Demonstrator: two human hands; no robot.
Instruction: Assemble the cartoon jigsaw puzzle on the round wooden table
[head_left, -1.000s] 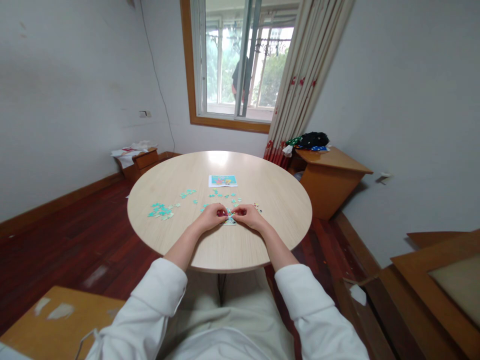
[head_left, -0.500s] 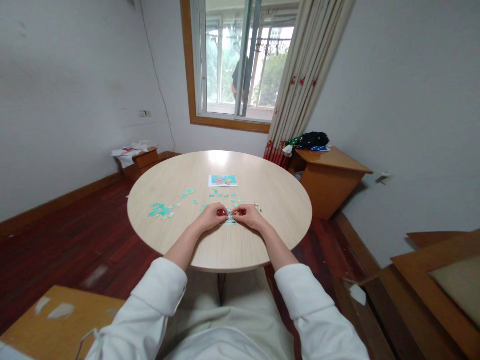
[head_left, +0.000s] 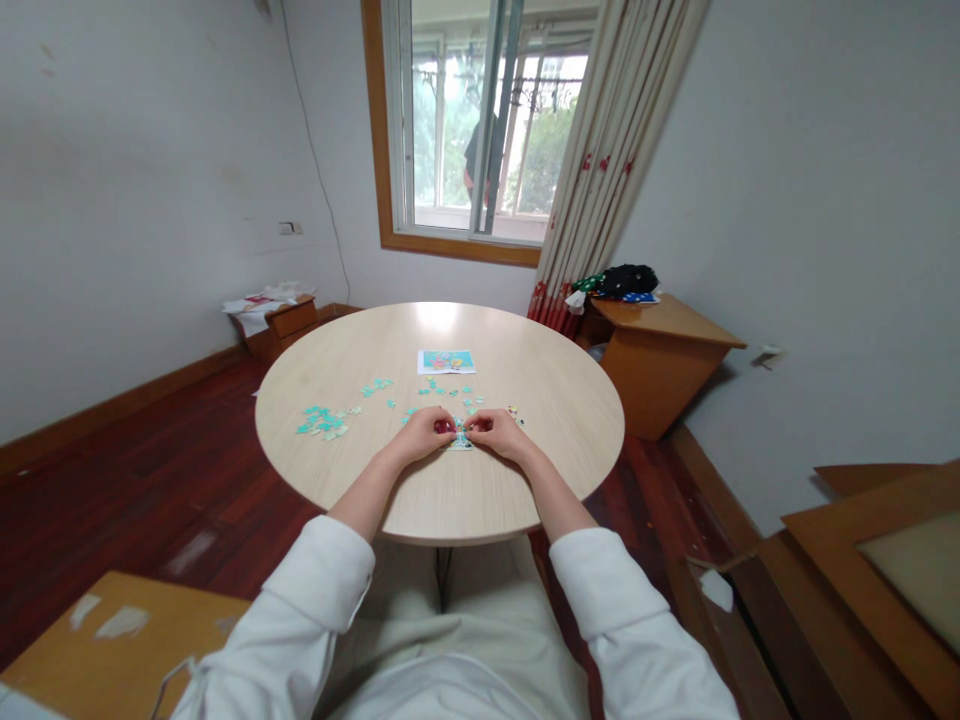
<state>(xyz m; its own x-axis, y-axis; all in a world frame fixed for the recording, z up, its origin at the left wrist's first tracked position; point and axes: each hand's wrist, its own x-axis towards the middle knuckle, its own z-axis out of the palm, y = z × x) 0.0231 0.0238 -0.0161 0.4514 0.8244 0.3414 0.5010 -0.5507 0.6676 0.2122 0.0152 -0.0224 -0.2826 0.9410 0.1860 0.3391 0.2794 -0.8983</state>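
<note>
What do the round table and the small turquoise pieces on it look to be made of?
Round table: pale wood or wood-look laminate, smooth, with faint grain and a soft sheen near the window. Puzzle pieces: thin flat printed card, probably; too small to be sure.

A small turquoise puzzle cluster (head_left: pixel 460 438) lies flat near the front edge of the round table (head_left: pixel 525 480).

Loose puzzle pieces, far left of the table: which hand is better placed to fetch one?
Left. The left hand sits nearer that cluster of loose pieces; the right hand would have to cross over the joined pieces.
</note>
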